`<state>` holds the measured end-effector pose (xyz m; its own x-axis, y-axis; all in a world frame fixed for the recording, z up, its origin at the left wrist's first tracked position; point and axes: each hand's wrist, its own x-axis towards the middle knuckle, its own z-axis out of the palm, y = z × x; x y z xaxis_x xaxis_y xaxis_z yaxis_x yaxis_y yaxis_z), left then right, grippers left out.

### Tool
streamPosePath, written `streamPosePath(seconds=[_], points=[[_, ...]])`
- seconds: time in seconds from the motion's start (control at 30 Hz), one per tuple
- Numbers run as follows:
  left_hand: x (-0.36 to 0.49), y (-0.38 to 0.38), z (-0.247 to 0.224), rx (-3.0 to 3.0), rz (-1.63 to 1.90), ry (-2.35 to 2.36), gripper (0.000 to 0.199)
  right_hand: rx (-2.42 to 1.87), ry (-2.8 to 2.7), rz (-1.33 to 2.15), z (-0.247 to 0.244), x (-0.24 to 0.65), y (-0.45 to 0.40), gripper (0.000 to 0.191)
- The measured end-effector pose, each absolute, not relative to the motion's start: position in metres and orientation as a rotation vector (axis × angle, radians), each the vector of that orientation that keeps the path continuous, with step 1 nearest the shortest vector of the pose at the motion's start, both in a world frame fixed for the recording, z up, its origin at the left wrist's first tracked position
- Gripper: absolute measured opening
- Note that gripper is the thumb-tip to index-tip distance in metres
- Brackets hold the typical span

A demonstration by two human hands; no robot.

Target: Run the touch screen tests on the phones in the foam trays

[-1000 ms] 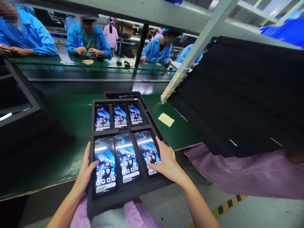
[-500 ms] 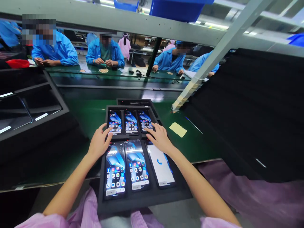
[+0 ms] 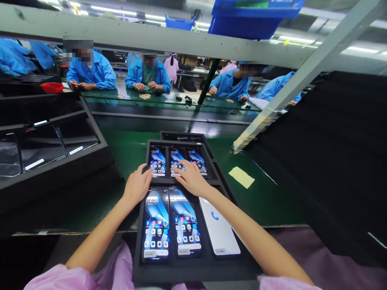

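Observation:
A black foam tray point(image 3: 169, 278) holds smartphones in two rows of three, screens lit. My left hand point(image 3: 137, 185) lies at the tray's left edge, fingers stretched out, fingertips at the lower part of the back left smartphone point(image 3: 157, 157). Over the back middle smartphone point(image 3: 177, 153) is my right hand point(image 3: 192, 177), open, its fingertips at the icons; whether they touch the glass I cannot tell. Home screens show on the front left smartphone point(image 3: 156, 221) and front middle smartphone point(image 3: 185, 219). A white screen with a blue handset symbol fills the front right smartphone point(image 3: 222, 231), partly under my right forearm.
Another tray point(image 3: 208, 141) lies beneath and behind this one. On the left stands a black tray point(image 3: 99, 147) of dark-screened devices. A yellow paper point(image 3: 242, 177) and a pen point(image 3: 264, 172) lie right, near a slanted post point(image 3: 266, 117). People in blue work across the bench.
My right hand has moved left from the back right smartphone to the back middle one. The front right smartphone's white screen now covers its wallpaper. The whole view has shifted.

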<state>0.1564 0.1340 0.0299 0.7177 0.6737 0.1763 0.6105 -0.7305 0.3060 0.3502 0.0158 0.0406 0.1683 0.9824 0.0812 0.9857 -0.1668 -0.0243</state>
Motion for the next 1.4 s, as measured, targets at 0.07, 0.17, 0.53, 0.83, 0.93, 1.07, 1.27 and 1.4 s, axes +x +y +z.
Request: streamPosePath(seconds=[0.07,0.17,0.53,0.83,0.93,1.07,1.27,1.4], points=[[0.155,0.134,0.029,2.679,0.403,1.037,0.046,-2.345,-1.998,-0.03,0.039,0.348,0.023,0.039],[0.155,0.135,0.028,2.657,0.394,1.041,0.046,-2.333,-1.979,-0.024,0.039,0.351,0.025,0.04],[0.12,0.107,0.003,1.928,0.659,0.918,0.049,-2.171,-1.861,-0.086,0.047,0.324,-0.068,0.04],[0.073,0.033,-0.016,1.496,0.52,0.733,0.077,-2.093,-1.95,0.044,0.027,0.26,-0.136,0.032],[0.074,0.03,-0.012,1.522,0.522,0.735,0.081,-2.101,-1.969,0.015,0.023,0.255,-0.135,0.033],[0.074,0.031,-0.011,1.571,0.494,0.725,0.086,-2.12,-2.01,-0.026,0.022,0.256,-0.131,0.034],[0.07,0.031,-0.014,1.613,0.48,0.741,0.082,-2.148,-1.887,-0.057,0.02,0.26,-0.134,0.037],[0.076,0.037,-0.015,1.577,0.465,0.789,0.073,-2.208,-1.725,-0.116,0.02,0.272,-0.136,0.038]])
